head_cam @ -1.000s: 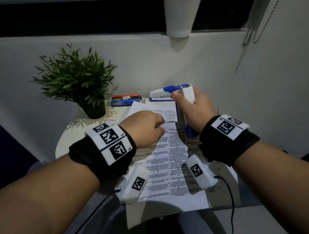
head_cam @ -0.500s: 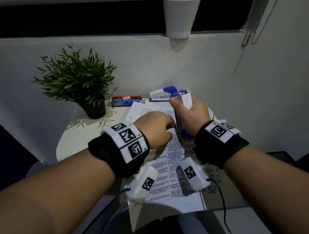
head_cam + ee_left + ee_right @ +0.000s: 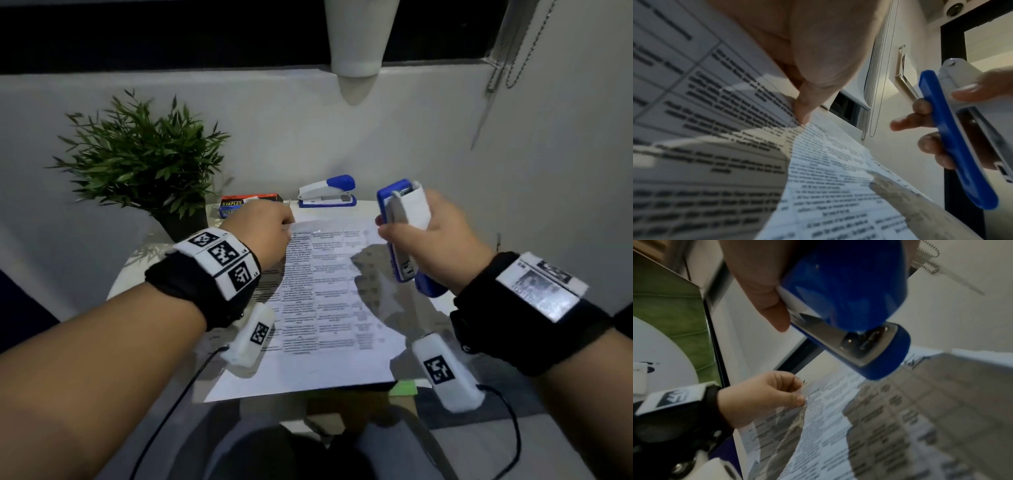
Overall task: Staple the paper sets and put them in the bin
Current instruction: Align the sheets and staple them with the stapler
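The left hand (image 3: 263, 233) pinched the top left corner of the paper set (image 3: 322, 301) between thumb and fingers. In the left wrist view a fingertip (image 3: 801, 113) pressed down on the edge of the sheet. The paper lay in the middle of the head view on a white table (image 3: 137, 270), with rows of small print on it.

The right hand (image 3: 428, 240) was curled tight around a blue and white stapler (image 3: 404, 229). It held the stapler up in the air at the right of the frame, just beside the paper's top right corner and not touching it.

A second stapler (image 3: 327, 192) sat at the top edge of the paper. A box of staples (image 3: 239, 202) lay left of it, next to a green potted plant (image 3: 144, 161) in the upper left.
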